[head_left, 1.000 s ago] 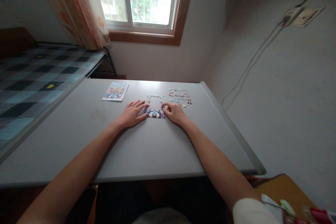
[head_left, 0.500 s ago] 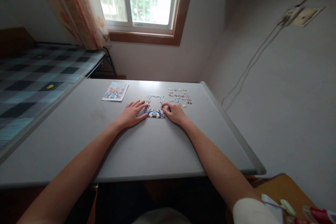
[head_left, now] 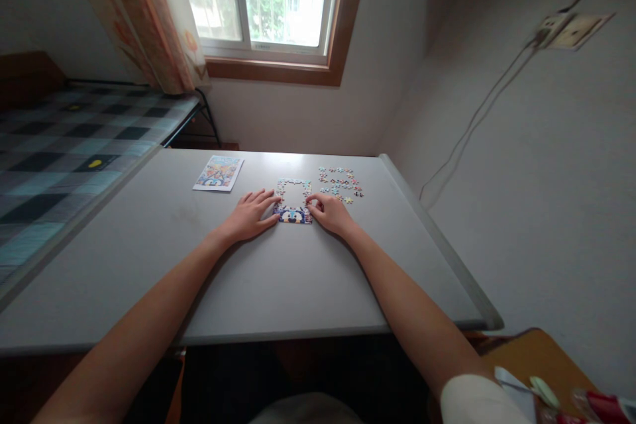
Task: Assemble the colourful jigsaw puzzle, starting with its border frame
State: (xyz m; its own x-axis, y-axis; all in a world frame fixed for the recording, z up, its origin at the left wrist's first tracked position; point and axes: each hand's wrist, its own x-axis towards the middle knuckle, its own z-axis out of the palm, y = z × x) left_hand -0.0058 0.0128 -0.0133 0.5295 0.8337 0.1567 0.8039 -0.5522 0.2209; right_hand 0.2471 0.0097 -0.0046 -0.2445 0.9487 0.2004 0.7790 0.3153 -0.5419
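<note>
A partly joined jigsaw puzzle lies on the grey table, its border linked around a bare middle and its bottom rows showing a blue and white character. My left hand rests flat with fingers spread, its fingertips touching the puzzle's left edge. At the right edge, my right hand has thumb and forefinger brought together; whatever is between them is too small to make out. Several loose puzzle pieces are scattered just beyond my right hand. A printed picture sheet lies behind and left of my left hand.
A bed with a checked cover stands at the left. Beyond the table are a window and a curtain. A cable hangs down the right wall. Small items sit on a wooden surface at the lower right.
</note>
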